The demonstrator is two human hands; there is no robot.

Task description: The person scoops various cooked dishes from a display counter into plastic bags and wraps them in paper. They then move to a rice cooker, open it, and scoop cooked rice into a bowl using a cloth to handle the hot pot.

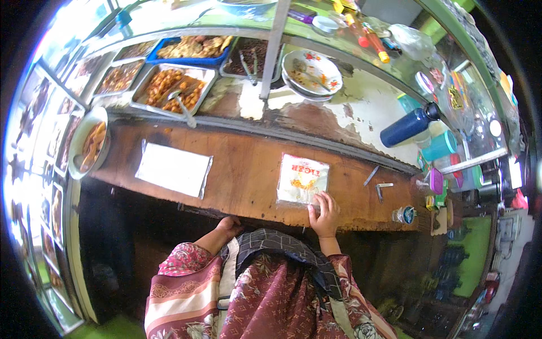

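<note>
On the near edge of the wooden counter (241,156), my right hand (325,214) rests its spread fingertips at the lower right corner of a printed plastic packet (303,179). The packet lies flat and bears red writing. My left hand (230,225) is at the counter's front edge, its fingers partly hidden at the edge, so its hold cannot be told. A stack of white sheets in clear plastic (173,170) lies on the counter to the left, apart from both hands.
A bowl of food with a spoon (106,144) stands at the left end. Behind a raised ledge are a metal tray of food (139,101), a blue tray (186,60), tongs (247,70), stacked floral plates (311,93) and a blue bottle (404,127). A plastic cup (403,215) stands at right.
</note>
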